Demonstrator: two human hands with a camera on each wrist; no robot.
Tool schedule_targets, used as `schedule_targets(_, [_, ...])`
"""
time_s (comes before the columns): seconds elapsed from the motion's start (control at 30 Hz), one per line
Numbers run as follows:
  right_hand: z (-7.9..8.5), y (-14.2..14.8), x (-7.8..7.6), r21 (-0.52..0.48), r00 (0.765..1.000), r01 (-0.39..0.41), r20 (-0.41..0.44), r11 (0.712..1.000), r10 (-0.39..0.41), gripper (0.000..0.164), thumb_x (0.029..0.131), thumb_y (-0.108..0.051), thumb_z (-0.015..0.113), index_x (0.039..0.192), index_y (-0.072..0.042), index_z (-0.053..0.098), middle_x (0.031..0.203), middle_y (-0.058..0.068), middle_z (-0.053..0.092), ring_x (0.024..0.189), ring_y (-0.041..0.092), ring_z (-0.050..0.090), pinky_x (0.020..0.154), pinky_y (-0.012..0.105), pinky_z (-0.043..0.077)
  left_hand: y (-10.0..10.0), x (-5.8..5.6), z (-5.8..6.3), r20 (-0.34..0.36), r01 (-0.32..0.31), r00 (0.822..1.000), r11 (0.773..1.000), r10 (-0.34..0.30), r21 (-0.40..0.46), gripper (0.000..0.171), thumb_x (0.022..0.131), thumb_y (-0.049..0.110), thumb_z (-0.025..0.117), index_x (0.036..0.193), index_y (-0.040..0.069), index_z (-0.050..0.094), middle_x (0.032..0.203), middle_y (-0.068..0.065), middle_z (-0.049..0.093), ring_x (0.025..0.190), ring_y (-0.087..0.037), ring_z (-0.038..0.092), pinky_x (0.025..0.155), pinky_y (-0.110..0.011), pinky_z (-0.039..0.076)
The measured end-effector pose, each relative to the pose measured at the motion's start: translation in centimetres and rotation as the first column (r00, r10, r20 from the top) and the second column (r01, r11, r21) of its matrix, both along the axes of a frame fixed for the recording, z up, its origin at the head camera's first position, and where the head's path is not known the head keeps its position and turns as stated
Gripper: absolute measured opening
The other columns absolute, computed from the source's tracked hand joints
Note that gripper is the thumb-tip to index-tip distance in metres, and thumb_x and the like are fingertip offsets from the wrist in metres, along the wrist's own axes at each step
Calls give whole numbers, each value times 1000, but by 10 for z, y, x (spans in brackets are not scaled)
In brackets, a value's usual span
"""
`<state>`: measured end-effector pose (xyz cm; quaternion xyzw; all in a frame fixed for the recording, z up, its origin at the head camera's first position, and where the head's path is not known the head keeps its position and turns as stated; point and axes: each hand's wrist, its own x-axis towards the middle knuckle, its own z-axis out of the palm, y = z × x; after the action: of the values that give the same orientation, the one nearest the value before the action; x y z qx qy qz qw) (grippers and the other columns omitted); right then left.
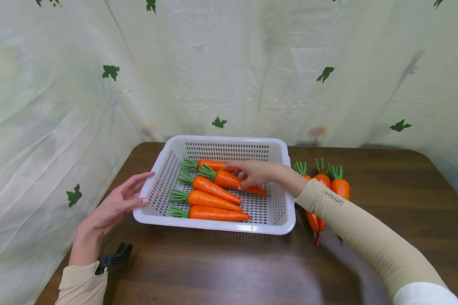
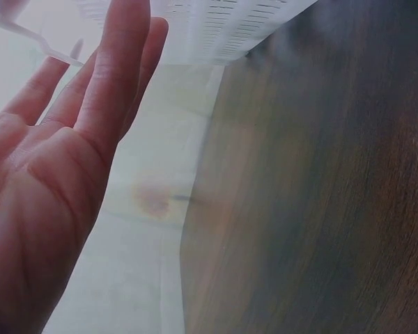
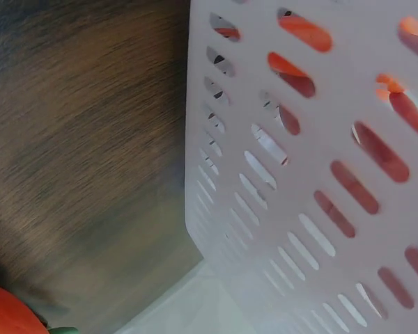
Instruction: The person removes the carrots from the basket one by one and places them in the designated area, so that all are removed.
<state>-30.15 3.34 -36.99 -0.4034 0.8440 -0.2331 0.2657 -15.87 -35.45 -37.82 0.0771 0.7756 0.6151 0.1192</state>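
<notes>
Carrot (image 1: pixel 222 179), second from the back of five in the white basket (image 1: pixel 267 228), sits pinched between thumb and fingers of the right hand (image 1: pixel 256 172). The left hand (image 1: pixel 116 204), fingers extended and loose, touches the basket's left rim. More carrots (image 1: pixel 340 187) lie right of it on the table (image 1: pixel 213 271).

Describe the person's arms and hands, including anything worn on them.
Both hands are bare, without gloves. The left hand has a close-fitting beige sleeve below it and a black wrist piece with small holes and a curved tab. The right hand has a long beige arm cover with dark lettering, apparently "LetsSlim", meeting white cloth farther up.
</notes>
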Motion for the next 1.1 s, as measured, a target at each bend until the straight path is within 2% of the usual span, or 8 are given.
schedule_targets(0.17, [1, 0, -1, -45, 1000, -2, 28, 999, 3, 66, 91, -10, 69, 147, -28, 41, 136, 4, 52, 119, 21, 52, 101, 38, 44, 0, 1, 0, 5, 1, 1000, 1000, -1, 2, 63, 96, 10, 60, 152, 22, 34, 148, -6, 40, 120, -17, 55, 87, -43, 54])
schedule_targets(0.33, [1, 0, -3, -161, 997, -31, 67, 987, 42, 65, 89, -5, 69, 146, -24, 43, 133, 3, 52, 112, 22, 55, 95, 36, 47, 0, 1, 0, 6, -2, 1000, 1000, 2, 4, 64, 96, 9, 60, 152, 21, 34, 148, -6, 41, 119, -16, 56, 87, -42, 54])
schedule_targets(0.5, [1, 0, -4, -212, 994, -22, 99, 977, 44, 65, 89, -4, 67, 146, -25, 43, 133, 3, 52, 111, 22, 56, 93, 34, 49, 1, 1, 1, 2, -4, 1000, 1000, 4, -7, 64, 95, 10, 60, 152, 22, 34, 148, -7, 41, 120, -16, 55, 87, -43, 53])
schedule_targets(0.8, [5, 1, -1, -309, 997, -9, 69, 951, 32, 67, 88, -2, 67, 146, -25, 43, 134, -1, 54, 114, 20, 56, 92, 35, 50, 1, 1, 1, -2, 9, 1000, 1000, -9, 10, 63, 95, 9, 59, 152, 21, 34, 147, -6, 42, 120, -17, 55, 87, -42, 54])
schedule_targets(1.1, [20, 7, 6, -373, 1000, 0, 25, 928, 10, 66, 89, -4, 66, 146, -28, 43, 135, -2, 54, 113, 21, 57, 91, 36, 51, 2, 1, 1, 1, 0, 1000, 1000, 0, 4, 64, 96, 10, 60, 152, 22, 34, 148, -7, 41, 120, -17, 55, 87, -43, 54])
